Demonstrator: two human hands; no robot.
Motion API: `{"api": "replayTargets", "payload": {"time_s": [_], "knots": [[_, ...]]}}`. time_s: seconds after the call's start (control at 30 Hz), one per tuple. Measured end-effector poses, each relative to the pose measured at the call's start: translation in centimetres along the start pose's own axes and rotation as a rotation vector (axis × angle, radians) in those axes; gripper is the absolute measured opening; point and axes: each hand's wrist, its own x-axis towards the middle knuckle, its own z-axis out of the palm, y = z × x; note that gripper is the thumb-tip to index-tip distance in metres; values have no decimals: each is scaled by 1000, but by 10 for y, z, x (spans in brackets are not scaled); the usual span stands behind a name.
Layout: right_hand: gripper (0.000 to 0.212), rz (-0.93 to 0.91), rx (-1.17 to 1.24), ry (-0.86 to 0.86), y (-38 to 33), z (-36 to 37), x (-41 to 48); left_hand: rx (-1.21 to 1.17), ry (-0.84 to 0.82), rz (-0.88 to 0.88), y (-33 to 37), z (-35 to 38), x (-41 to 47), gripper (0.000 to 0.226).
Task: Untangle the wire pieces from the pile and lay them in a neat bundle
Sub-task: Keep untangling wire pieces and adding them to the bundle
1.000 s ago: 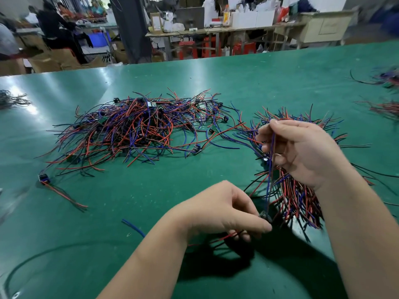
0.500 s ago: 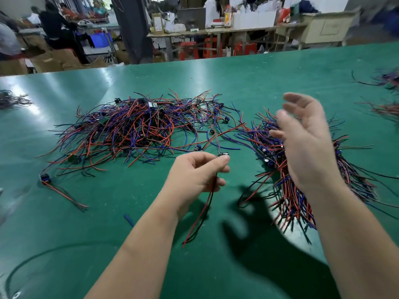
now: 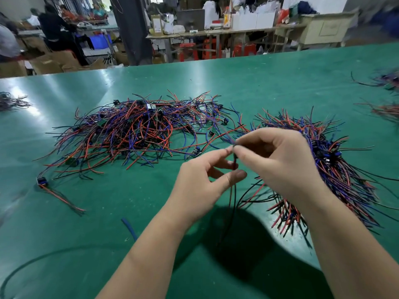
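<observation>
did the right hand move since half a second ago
Yes. The right hand has swung left from over the bundle to meet the left hand, pinching the wire piece with it.

The tangled pile (image 3: 133,134) lies left on the table (image 3: 280,83), the bundle (image 3: 336,169) right.

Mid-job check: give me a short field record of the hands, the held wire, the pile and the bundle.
left hand: pinches the wire piece near its top
right hand: pinches the same piece, fingertips meeting the left's
wire piece: red and black, hangs between the hands above the table
tangled pile: on the table, left of the hands
neat bundle: on the right, partly behind the right hand
stray piece: blue connector, apart at the pile's left
</observation>
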Motion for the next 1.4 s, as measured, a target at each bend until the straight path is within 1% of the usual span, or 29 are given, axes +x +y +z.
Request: {"api": "replayTargets", "payload": {"time_s": [0.03,0.07,0.1,0.17,0.2,0.27,0.37,0.43,0.53,0.63,0.7,0.8,0.87,0.9,0.97,1.0,1.07,1.13,1.2,1.23,1.3,1.33,1.4], "knots": [[8,-2,36,88,-1,-2,1,104,-14,24,-2,1,-1,59],[8,4,71,183,-2,-6,3,236,-30,55,-5,1,-1,70],[8,9,90,274,-1,-11,6,385,-45,85,-9,1,-1,74],[8,10,21,415,3,-22,12,669,-30,88,-19,1,0,73],[11,17,-50,465,5,-28,14,762,-8,39,-24,1,2,71],[18,52,-167,530,10,-38,17,875,43,-101,-35,3,7,72],[27,122,-350,506,19,-44,19,969,65,-277,-49,6,17,73],[30,152,-453,455,23,-43,19,996,47,-345,-57,6,21,74],[28,151,-440,388,19,-35,17,1059,2,-386,-61,6,23,75],[23,96,-395,334,13,-23,15,1077,43,-383,-61,8,23,71],[19,83,-364,292,12,-16,12,1074,129,-320,-59,6,22,57],[16,75,-309,251,11,-9,9,1044,253,-228,-55,-3,22,24],[14,82,-247,232,10,-7,8,977,293,-206,-54,-8,22,18],[15,99,-209,217,10,-6,8,875,326,-177,-54,-9,22,15],[16,176,-71,155,10,-4,7,574,417,-91,-48,-9,20,13],[18,232,28,107,9,-2,7,447,465,-26,-43,-9,19,16],[21,366,210,-33,7,2,6,281,535,87,-31,-9,16,24],[18,472,291,-183,7,7,4,83,561,118,-19,-7,14,23],[15,515,365,-249,7,11,3,-170,546,68,-7,-6,12,17],[14,517,420,-247,7,13,3,-318,520,22,-2,-7,12,15],[15,491,548,-213,5,13,4,-644,405,-88,8,-8,10,12],[20,466,613,-192,3,12,4,-754,333,-146,12,-9,9,10],[23,406,712,-146,1,9,5,-826,205,-251,17,-9,7,11]]}}
